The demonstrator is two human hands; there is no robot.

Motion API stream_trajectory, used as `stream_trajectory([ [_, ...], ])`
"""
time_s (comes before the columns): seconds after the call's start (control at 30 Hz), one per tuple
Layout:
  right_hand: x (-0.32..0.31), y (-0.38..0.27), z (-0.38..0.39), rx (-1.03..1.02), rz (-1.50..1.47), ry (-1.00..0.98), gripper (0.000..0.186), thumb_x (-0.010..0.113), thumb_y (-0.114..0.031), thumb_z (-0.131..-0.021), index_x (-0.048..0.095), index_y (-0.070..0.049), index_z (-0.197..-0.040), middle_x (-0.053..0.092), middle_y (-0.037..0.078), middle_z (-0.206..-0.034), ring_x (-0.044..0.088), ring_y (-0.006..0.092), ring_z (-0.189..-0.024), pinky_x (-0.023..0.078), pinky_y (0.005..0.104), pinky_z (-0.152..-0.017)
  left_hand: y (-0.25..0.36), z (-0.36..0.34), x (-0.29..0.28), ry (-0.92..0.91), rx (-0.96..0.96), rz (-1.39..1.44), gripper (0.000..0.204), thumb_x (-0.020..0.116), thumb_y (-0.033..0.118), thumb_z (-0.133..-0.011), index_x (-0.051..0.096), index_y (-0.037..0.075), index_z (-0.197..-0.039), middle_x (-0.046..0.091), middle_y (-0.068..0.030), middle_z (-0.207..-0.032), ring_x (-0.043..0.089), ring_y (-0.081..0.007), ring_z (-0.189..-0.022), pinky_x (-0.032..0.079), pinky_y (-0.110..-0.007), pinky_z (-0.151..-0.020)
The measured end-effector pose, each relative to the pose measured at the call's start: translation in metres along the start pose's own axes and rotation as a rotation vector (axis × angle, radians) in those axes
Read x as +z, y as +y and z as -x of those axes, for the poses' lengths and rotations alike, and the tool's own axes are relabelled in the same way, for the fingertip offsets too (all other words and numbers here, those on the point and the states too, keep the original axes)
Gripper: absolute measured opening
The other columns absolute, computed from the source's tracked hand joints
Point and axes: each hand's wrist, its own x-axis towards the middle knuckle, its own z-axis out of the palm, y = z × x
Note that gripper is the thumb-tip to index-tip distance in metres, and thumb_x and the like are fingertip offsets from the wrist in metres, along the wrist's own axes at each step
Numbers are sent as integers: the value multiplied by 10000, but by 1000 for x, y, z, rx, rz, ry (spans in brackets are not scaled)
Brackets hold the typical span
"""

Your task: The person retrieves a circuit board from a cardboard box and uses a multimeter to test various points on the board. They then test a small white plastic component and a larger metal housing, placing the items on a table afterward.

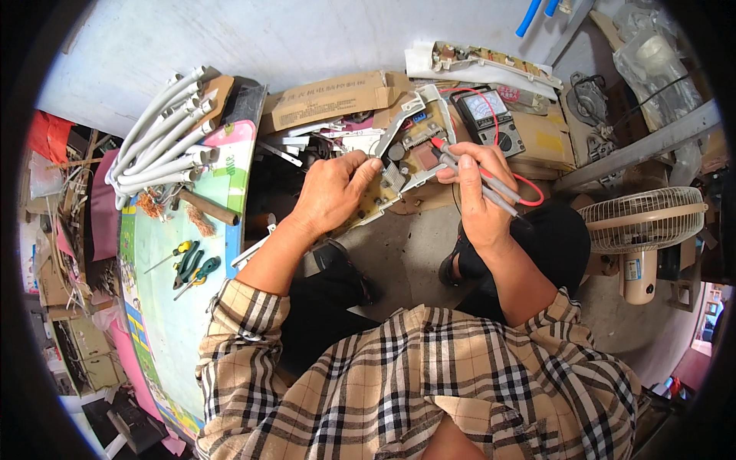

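A circuit board in a white plastic frame [441,115] lies tilted in front of me, carrying a heat sink and several components. My left hand [326,195] is closed on its near left edge, the thumb pressed on top. Two multimeter probes [500,186], one red-tipped and one dark, are held together in the fingers of my right hand [484,199]. Their tips point at the board's right part; whether they touch it I cannot tell. Just beyond the right hand sits an analog multimeter [483,107], with a red lead [540,188] looping from it to the probes.
At left, a table [165,307] bears a bundle of grey-white hoses [165,138], pliers [188,261] and a screwdriver [180,249]. A cardboard box [330,100] and another board [491,61] lie by the wall. A beige fan [642,222] stands at right.
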Motion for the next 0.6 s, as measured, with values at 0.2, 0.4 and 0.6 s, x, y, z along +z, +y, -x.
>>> stream_trajectory([
  [0.2, 2, -6, 2, 36, -41, -16, 157, 487, -56, -953, 610, 35, -987, 565, 89, -883, 665, 150, -684, 509, 243, -625, -6, -6, 0, -42, -136, 99, 445, 500, 398, -942, 588, -8, -784, 547, -224, -643, 545, -402, -625, 436, -431, -612],
  [0.4, 3, -12, 3, -64, -39, -69, 164, 483, -54, -947, 602, 49, -994, 574, 100, -907, 669, 156, -698, 520, 256, -641, -24, -17, -5, 31, -214, 326, 450, 514, 389, -959, 566, -9, -753, 499, -40, -582, 463, -121, -559, 422, -314, -552],
  [0.6, 10, -12, 8, -3, -146, -112, 159, 496, -58, -945, 599, 53, -995, 564, 111, -943, 670, 165, -705, 532, 251, -634, -16, -29, -6, 32, -308, 666, 419, 509, 391, -966, 595, 23, -785, 512, 0, -591, 516, -80, -545, 453, -247, -481],
])
